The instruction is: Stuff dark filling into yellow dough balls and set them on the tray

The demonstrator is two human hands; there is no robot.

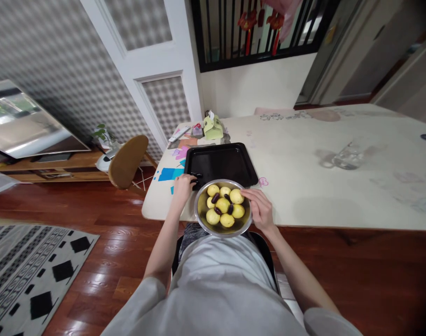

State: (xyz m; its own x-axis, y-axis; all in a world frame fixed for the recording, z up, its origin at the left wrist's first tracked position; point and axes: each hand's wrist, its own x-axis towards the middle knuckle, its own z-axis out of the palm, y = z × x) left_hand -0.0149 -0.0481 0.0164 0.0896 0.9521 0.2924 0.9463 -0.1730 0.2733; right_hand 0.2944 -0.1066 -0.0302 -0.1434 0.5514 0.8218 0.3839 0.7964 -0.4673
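A steel bowl (200, 219) sits at the table's near edge, holding several yellow round pieces (222, 204) and a few dark red dates (215, 198). My right hand (260, 208) rests on the bowl's right rim, its fingers curled toward a yellow piece. My left hand (183, 185) lies left of the bowl at the near left corner of a black baking tray (220, 162), fingers pinched round a small dark object on the tray's edge.
A pale table (303, 186) carries a glass (347, 157), a green tissue box (213, 127), a remote and coloured paper at the far left. A wooden chair (127, 161), a TV stand and a patterned rug stand on the wood floor to the left.
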